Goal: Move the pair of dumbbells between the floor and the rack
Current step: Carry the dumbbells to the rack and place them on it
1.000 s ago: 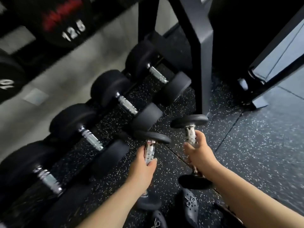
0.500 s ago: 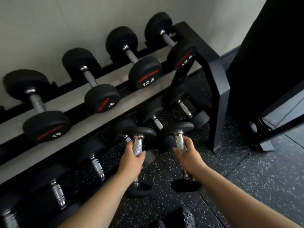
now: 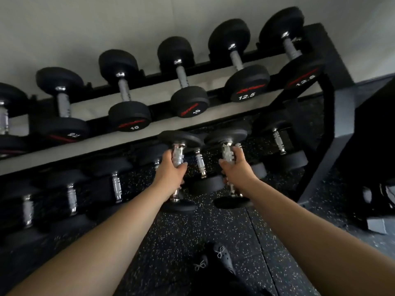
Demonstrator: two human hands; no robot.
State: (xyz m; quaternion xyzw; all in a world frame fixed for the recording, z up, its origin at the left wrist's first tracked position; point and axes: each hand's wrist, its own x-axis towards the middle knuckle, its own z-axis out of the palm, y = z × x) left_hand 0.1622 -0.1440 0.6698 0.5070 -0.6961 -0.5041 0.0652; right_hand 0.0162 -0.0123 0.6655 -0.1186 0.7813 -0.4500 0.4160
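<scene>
Head view, both arms extended forward. Left hand (image 3: 171,170) is clenched around the chrome handle of the left dumbbell (image 3: 179,154), fingers wrapped fully round; right hand (image 3: 237,167) is clenched the same way on the right dumbbell (image 3: 227,151). Both dumbbells are held roughly upright, one black head at 12 o'clock of each fist and the other head below the wrist, clear of the floor and level with the front of the rack's lower tier; whether the top heads touch the rack cannot be told. The two sit just beside each other, not touching. Rack (image 3: 320,116): black frame, two tiers, standing against a plain pale wall (image 3: 106,22) at 12 o'clock. Upper tier carries a row of black round-head dumbbells with red logos, marked 10 (image 3: 193,103) and 12.5 (image 3: 246,86); markings further toward 9 o'clock are blurred. Lower tier holds darker dumbbells with ribbed chrome handles (image 3: 116,186), in shadow. Floor (image 3: 181,242): black rubber matting with white speckle, a seam running from 12 toward 6 o'clock right of centre. Dark shoes with pale bow decoration (image 3: 220,253) at 6 o'clock. At 3 o'clock, a dark equipment base (image 3: 376,199), detail unclear.
</scene>
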